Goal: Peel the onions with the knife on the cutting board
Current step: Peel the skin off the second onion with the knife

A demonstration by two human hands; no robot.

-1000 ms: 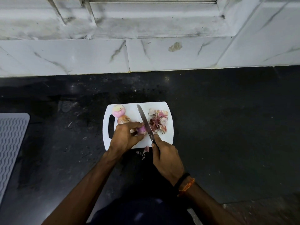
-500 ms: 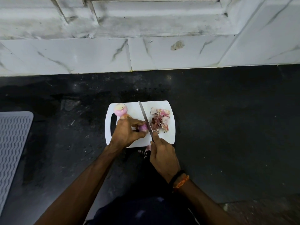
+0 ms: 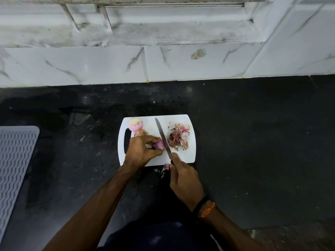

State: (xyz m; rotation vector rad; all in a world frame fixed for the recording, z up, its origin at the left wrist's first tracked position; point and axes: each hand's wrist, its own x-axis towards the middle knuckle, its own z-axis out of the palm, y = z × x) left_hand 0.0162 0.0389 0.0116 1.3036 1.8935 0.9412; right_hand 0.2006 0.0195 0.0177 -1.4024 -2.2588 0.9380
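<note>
Gripping one knife [image 3: 163, 137], right hand [image 3: 184, 180] cuts the onion [image 3: 159, 144] left hand [image 3: 140, 151] holds.

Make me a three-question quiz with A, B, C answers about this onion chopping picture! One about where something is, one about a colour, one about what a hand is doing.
1. Where is the pile of peels?
A. on the right part of the cutting board
B. on the grey mat
C. on the wall

2. What colour is the cutting board?
A. green
B. white
C. red

3. What is the right hand doing?
A. resting open
B. holding a spoon
C. gripping the knife

Answers:
1 A, the peels lie right of the blade.
2 B, it looks white against the black counter.
3 C, its fingers wrap the handle.
</note>
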